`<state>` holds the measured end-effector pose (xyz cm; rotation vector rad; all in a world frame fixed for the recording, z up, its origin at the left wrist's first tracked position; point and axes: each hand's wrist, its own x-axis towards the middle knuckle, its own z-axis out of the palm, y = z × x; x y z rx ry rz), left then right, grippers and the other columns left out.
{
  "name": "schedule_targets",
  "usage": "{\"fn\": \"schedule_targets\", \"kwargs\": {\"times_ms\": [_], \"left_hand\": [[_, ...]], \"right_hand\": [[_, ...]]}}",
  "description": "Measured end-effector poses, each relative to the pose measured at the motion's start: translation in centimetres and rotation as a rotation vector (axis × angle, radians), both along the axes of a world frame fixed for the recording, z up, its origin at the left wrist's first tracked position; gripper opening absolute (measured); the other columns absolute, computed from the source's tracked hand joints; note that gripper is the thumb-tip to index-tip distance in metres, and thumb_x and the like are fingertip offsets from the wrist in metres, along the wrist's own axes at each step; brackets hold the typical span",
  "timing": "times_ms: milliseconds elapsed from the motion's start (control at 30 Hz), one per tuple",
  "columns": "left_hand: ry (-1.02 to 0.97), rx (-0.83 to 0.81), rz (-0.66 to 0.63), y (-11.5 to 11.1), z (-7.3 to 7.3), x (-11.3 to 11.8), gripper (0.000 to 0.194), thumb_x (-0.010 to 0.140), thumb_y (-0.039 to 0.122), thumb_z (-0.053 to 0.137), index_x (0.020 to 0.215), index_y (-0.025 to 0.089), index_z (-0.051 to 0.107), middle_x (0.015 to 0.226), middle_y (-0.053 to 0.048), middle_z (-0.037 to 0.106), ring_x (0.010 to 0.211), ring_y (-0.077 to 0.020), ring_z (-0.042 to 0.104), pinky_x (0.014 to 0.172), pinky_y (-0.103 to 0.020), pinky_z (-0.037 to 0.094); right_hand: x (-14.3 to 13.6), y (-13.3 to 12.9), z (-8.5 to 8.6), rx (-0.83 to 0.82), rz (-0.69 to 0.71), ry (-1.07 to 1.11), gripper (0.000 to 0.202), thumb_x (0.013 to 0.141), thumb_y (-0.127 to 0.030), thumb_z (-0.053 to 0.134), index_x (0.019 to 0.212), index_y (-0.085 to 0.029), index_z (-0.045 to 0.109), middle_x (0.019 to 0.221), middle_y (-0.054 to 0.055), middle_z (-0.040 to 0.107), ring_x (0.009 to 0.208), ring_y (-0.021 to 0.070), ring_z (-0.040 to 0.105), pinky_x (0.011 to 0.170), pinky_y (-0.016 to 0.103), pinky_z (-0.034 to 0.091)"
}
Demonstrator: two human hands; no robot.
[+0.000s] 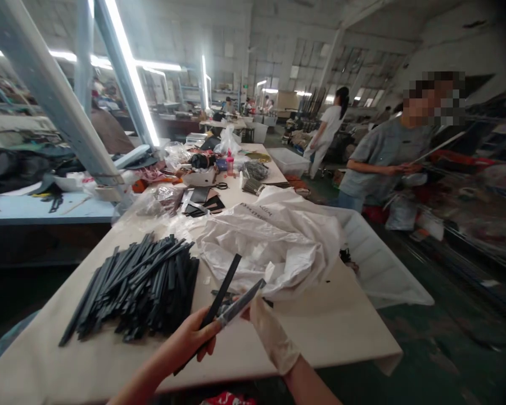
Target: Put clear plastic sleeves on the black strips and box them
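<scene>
My bare left hand (199,333) is closed around a flat black strip (225,286), which slants up and away from me. A second strip (241,302), greyer and shiny, lies across between my hands, its near end under my left thumb. My right hand (272,333), in a pale glove, is closed at the far part of that grey strip; its fingertips are partly hidden. Left of my hands lies a large pile of black strips (152,287) on the pale tabletop (320,332). Small dark pieces lie behind my fingers, too blurred to name.
A crumpled white sack (278,236) lies just beyond my hands. Scissors (220,185), black flat pieces (202,201) and plastic bags are farther back. A white bin (388,270) stands at the table's right side. One person (383,152) stands at the right; another (329,126) is behind.
</scene>
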<state>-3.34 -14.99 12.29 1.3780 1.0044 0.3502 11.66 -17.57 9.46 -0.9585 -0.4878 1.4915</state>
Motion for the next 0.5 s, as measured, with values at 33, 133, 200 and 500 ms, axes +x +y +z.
{"fn": "schedule_targets", "kwargs": {"times_ms": [33,133,200,500], "left_hand": [[0.004,-0.005,-0.016,-0.1,-0.2,0.3,0.038,0.077,0.051,0.048,0.086,0.014,0.047,0.044,0.008,0.050,0.031,-0.0032,0.034,0.032,-0.014,0.022],[-0.002,0.028,-0.012,-0.2,-1.3,1.3,0.039,0.080,0.049,0.046,0.094,0.013,0.048,0.044,0.009,0.047,0.031,-0.0036,0.033,0.032,-0.014,0.022],[0.020,0.038,-0.038,-0.2,-2.4,1.8,0.037,0.080,0.047,0.045,0.097,0.013,0.048,0.044,0.009,0.047,0.031,-0.0039,0.033,0.032,-0.014,0.022],[0.546,0.295,-0.296,1.2,-11.0,4.6,0.022,0.082,0.031,0.039,0.081,0.016,0.055,0.058,0.001,0.061,0.049,-0.0121,0.055,0.047,-0.020,0.039]], "right_hand": [[0.3,0.0,-0.1,-0.013,-0.075,0.056,0.042,0.074,-0.053,0.056,0.093,-0.017,0.067,0.081,0.004,0.067,0.080,0.0180,0.058,0.078,0.032,0.044],[0.8,-0.2,-0.9,0.025,-0.041,0.134,0.043,0.075,-0.054,0.054,0.091,-0.016,0.067,0.082,0.006,0.067,0.078,0.0185,0.059,0.076,0.033,0.046],[1.2,-0.6,-1.9,0.009,0.061,0.167,0.045,0.073,-0.054,0.056,0.092,-0.015,0.067,0.083,0.007,0.067,0.077,0.0191,0.059,0.073,0.034,0.046],[3.0,-1.7,-13.8,-0.551,0.042,0.258,0.050,0.069,-0.066,0.052,0.070,-0.016,0.059,0.066,0.003,0.062,0.058,0.0134,0.057,0.058,0.026,0.043]]}}
